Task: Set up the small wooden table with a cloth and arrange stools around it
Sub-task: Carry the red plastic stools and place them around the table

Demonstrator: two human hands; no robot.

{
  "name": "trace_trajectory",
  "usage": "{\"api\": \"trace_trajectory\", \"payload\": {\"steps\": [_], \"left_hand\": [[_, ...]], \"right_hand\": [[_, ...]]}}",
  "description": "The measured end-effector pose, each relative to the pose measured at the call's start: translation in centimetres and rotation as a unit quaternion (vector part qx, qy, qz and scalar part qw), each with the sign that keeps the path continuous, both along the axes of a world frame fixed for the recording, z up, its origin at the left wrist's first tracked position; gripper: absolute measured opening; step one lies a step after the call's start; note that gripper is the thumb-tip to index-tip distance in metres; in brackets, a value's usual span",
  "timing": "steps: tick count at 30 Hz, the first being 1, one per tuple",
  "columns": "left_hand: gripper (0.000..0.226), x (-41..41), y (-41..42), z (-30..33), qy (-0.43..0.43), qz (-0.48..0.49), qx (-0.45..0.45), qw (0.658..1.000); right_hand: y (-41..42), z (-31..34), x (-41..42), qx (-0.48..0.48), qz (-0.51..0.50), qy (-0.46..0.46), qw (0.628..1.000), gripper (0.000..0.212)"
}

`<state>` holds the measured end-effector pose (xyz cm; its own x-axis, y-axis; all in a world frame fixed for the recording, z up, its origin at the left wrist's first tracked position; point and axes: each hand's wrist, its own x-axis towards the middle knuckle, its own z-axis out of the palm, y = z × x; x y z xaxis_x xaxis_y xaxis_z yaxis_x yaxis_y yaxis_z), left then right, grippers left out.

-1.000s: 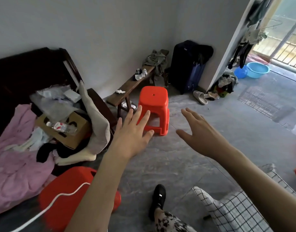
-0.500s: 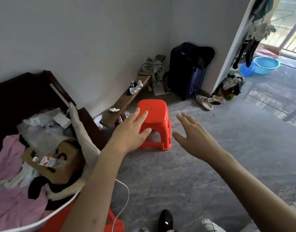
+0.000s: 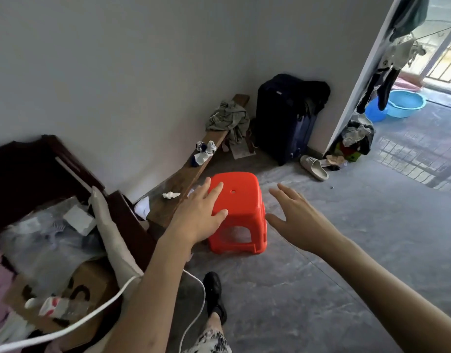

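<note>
A red plastic stool (image 3: 241, 207) stands upright on the grey floor, near the middle of the view. My left hand (image 3: 199, 215) is spread open over the stool's left top corner, fingers across the seat edge; I cannot tell whether it touches. My right hand (image 3: 297, 217) is open just to the right of the stool, palm facing it, a short gap away. The small wooden table and its cloth are out of view.
A long wooden bench (image 3: 186, 179) with crumpled clothes runs along the wall behind the stool. A dark suitcase (image 3: 287, 115) and a slipper (image 3: 315, 167) sit at the corner. A cluttered bed (image 3: 41, 238) is at left, a white cable (image 3: 194, 296) near my foot (image 3: 214, 291).
I have moved closer to the red stool. Both open hands have reached forward to either side of it. The second red stool and the checked cloth have dropped out of view.
</note>
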<state>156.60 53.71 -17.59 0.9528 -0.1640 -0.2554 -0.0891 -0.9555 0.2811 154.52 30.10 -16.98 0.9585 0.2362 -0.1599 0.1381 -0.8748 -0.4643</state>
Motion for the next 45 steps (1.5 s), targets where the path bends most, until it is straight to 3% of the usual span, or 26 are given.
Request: {"api": "trace_trajectory", "payload": {"steps": [10,19,27,31,37,45], "left_hand": [[0.067,15.6,8.4,-2.8,0.01,-0.038,-0.028,0.999],[0.067,25.7,11.2,-11.1,0.055,-0.018,-0.06,0.997],[0.066,30.0,11.2,-22.5,0.106,0.042,-0.092,0.989],[0.071,31.4,9.8,-29.6,0.18,0.143,-0.178,0.957],[0.072,32.4,8.0,-39.6,0.153,0.156,-0.14,0.966],[0.11,33.7,7.4,-45.9,0.138,0.21,-0.147,0.957]], "right_hand": [[9.2,-1.8,13.6,-0.033,-0.054,0.048,0.997,0.069],[11.6,-7.8,21.8,-0.046,-0.096,0.093,0.99,0.075],[11.6,-18.2,27.1,-0.065,-0.118,0.144,0.98,0.08],[10.4,-24.9,29.4,-0.071,-0.121,0.161,0.977,0.078],[8.9,-34.5,31.6,-0.058,-0.151,0.187,0.969,0.076],[7.6,-42.5,31.6,-0.049,-0.172,0.246,0.952,0.087]]}}
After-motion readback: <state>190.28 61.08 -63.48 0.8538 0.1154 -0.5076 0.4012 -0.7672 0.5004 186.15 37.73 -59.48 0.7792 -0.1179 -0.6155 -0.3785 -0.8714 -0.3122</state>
